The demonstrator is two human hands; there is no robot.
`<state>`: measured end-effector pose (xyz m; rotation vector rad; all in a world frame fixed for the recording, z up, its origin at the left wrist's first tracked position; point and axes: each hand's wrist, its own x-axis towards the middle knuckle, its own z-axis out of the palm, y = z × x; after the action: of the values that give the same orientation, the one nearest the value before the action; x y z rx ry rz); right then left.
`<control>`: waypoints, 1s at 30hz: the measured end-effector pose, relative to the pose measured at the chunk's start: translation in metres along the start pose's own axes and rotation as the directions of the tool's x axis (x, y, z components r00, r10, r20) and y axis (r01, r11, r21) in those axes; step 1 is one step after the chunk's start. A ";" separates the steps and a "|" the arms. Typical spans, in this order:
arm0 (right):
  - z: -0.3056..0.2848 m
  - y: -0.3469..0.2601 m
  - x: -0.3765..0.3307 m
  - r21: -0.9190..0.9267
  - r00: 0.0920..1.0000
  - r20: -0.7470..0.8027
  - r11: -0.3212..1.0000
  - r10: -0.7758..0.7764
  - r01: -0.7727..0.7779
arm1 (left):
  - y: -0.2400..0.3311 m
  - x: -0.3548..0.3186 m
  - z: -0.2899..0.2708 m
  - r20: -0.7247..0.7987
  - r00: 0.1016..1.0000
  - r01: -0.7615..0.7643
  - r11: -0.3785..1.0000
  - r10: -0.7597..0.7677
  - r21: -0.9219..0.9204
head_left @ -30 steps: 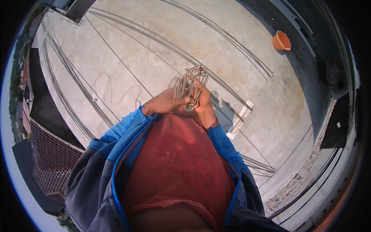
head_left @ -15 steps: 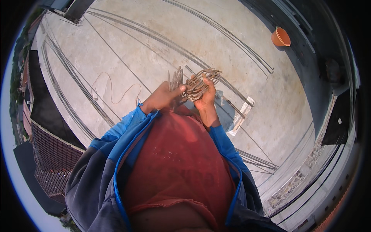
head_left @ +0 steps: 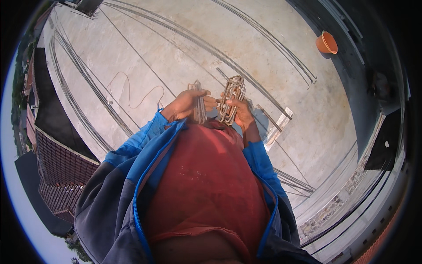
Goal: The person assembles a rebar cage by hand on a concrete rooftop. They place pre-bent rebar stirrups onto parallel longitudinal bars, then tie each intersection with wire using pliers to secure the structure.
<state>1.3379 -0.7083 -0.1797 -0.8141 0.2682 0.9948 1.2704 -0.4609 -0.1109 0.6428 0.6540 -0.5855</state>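
My left hand (head_left: 181, 105) is wrapped around a bundle of rusty rebar stirrups (head_left: 200, 111), which stands nearly upright in front of my chest. Just to its right, my right hand (head_left: 243, 113) grips a second bundle of rebar stirrups (head_left: 233, 89), several bent steel loops stacked together and tilted slightly. The left fingertips point toward the right-hand bundle; whether they touch it I cannot tell. The palms and the inner sides of both bundles are hidden.
Long steel bars (head_left: 176, 28) run across the concrete floor (head_left: 145, 48). A thin wire (head_left: 129, 94) curls at the left. Right of my hands lies a pale board (head_left: 278, 127). An orange bucket (head_left: 326, 42) stands at the far right. Tiled roofs (head_left: 61, 169) show beyond the left edge.
The right-hand bundle has turned from lying slanted to nearly upright. The left-hand bundle has also turned, its loops now facing more toward me. Both hands keep their grip.
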 end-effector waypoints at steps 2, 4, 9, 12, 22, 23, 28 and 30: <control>0.005 0.010 0.011 -0.092 0.999 0.040 0.995 0.030 -0.026 | 0.000 -0.002 0.003 -0.047 0.999 -0.017 1.000 0.017 0.002; 0.020 0.018 0.012 -0.069 0.998 0.064 0.998 0.015 -0.011 | 0.003 -0.008 0.006 -0.024 1.000 -0.017 0.998 0.019 0.053; 0.061 0.021 0.016 -0.035 0.991 0.086 0.994 0.103 -0.101 | 0.001 -0.007 -0.001 -0.183 0.969 -0.141 0.982 0.163 0.128; 0.066 0.034 0.031 -0.068 0.995 0.079 0.996 0.068 -0.062 | 0.009 -0.003 -0.011 -0.233 0.962 -0.100 0.979 0.140 0.175; 0.067 0.042 0.066 0.102 0.994 0.103 0.994 -0.042 0.031 | 0.066 0.006 -0.032 -0.042 0.998 -0.044 0.970 0.056 0.239; 0.071 0.039 0.063 0.066 0.999 0.047 0.998 0.002 -0.005 | 0.070 0.009 -0.032 0.004 0.999 -0.045 0.962 0.046 0.269; 0.087 0.038 0.060 0.061 0.991 -0.067 0.991 -0.114 0.118 | 0.079 0.021 -0.025 -0.027 0.993 -0.093 0.910 0.114 0.405; 0.087 0.038 0.062 0.092 0.981 -0.144 0.985 -0.129 0.143 | 0.081 0.022 -0.014 0.008 0.991 -0.126 0.922 0.132 0.366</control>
<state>1.3263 -0.5958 -0.1727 -0.7980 0.3739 0.7913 1.3334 -0.4040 -0.1064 1.0344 0.5155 -0.5843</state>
